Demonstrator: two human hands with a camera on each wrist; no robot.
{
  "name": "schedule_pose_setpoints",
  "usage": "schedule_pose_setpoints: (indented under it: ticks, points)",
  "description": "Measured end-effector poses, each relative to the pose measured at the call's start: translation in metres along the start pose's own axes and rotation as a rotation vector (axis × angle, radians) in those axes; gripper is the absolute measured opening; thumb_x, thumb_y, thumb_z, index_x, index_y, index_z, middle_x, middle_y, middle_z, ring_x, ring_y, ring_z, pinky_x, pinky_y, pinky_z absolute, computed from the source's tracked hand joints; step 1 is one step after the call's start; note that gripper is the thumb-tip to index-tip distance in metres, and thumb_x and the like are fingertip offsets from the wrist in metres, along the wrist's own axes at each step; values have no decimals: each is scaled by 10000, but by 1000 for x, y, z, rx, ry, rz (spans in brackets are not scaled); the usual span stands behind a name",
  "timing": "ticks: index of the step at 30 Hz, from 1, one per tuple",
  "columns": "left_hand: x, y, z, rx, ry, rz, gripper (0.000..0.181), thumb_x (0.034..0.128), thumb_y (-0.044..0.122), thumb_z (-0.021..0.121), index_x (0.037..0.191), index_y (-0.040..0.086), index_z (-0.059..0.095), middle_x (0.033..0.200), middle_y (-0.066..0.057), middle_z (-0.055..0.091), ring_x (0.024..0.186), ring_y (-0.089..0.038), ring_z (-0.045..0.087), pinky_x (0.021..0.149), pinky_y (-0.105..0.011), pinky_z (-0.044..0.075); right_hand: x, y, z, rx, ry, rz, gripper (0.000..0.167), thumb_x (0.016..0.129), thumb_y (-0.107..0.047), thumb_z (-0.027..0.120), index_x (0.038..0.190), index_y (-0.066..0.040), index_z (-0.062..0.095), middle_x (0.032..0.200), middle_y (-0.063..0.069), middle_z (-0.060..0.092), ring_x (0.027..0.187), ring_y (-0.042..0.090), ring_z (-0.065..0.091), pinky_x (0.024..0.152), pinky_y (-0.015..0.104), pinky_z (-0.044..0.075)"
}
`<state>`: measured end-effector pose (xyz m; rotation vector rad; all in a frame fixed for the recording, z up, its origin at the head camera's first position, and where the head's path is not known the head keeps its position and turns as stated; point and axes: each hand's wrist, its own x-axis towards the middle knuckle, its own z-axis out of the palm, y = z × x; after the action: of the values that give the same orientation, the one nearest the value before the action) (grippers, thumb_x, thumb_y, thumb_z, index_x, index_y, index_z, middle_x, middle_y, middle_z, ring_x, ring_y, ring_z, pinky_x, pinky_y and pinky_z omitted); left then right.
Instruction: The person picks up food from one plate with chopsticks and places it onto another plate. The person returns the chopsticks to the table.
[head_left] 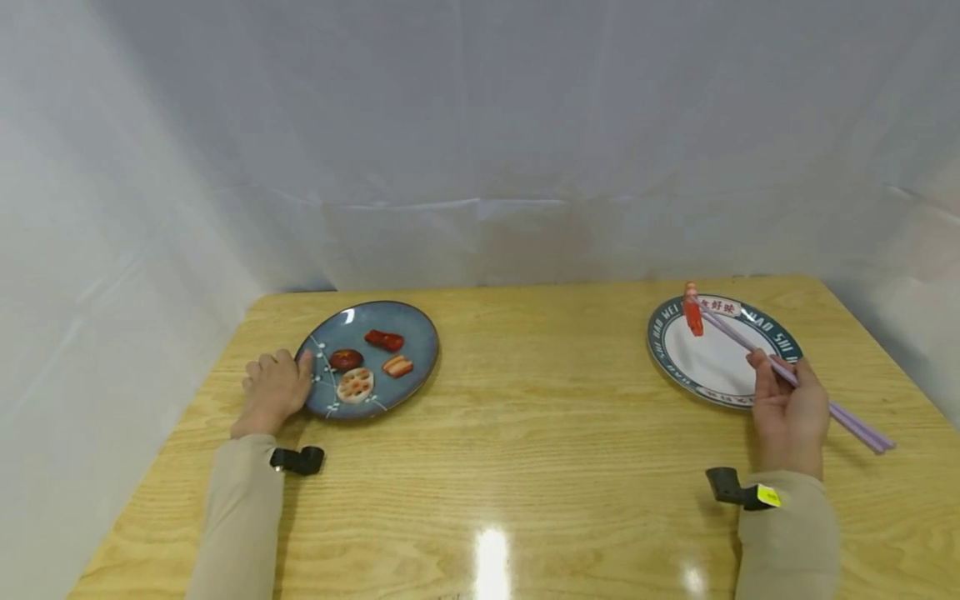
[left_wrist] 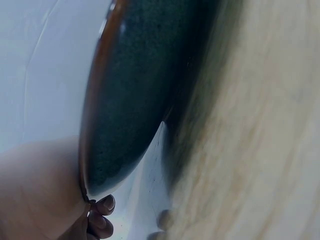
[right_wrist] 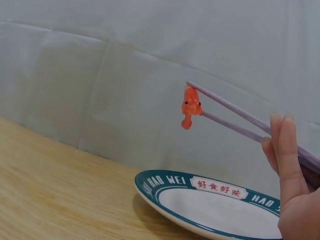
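Note:
My left hand [head_left: 270,390] holds the left rim of a blue plate [head_left: 408,325], thumb at the rim; in the left wrist view, fingertips [left_wrist: 102,220] show past the rim. On this plate lie a lotus root slice [head_left: 356,386], a brown mushroom-like cap [head_left: 346,359], a dark red piece [head_left: 384,340] and a striped meat-like slice [head_left: 398,366]. My right hand [head_left: 791,417] grips lilac chopsticks [head_left: 851,423], their tips pinching a small red shrimp-like piece [right_wrist: 191,106] with dark eyes. It hangs above the far left rim of a white plate [head_left: 708,354] with a green lettered border.
A pale wood table [head_left: 517,417] carries both plates, set well apart at left and right. Grey-white sheeting [head_left: 480,125] stands behind the table and along its left side. Black wrist mounts [head_left: 297,460] sit on both sleeves.

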<state>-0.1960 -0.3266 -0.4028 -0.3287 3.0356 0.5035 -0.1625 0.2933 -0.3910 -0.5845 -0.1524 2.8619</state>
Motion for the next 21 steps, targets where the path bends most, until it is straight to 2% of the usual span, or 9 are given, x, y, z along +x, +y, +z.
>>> schedule_pose_setpoints:
  ticks: [14, 18, 21]
  points:
    - [1, -3, 2, 3, -6, 8, 665, 1045, 405, 125, 1126, -215, 351, 1086, -429, 338, 1003, -535, 301, 836, -618, 260, -4, 12, 8, -78, -37, -38, 458, 1043, -201, 423, 739, 118, 552, 669, 300, 596, 692, 395, 689, 589, 309, 548]
    - [1, -3, 2, 1, -5, 12, 670, 1044, 410, 121, 1121, -214, 351, 1090, -434, 337, 1002, -535, 298, 832, -615, 258, -4, 15, 9, -92, -48, -54, 431, 1042, -183, 423, 754, 114, 544, 661, 286, 584, 678, 401, 685, 577, 315, 547]
    - [1, -3, 2, 0, -5, 13, 670, 1044, 412, 119, 1112, -212, 354, 1082, -432, 338, 995, -531, 297, 828, -613, 257, -5, 18, 11, -111, -37, -58, 341, 1036, -188, 438, 844, 82, 517, 676, 275, 586, 678, 396, 686, 585, 313, 548]
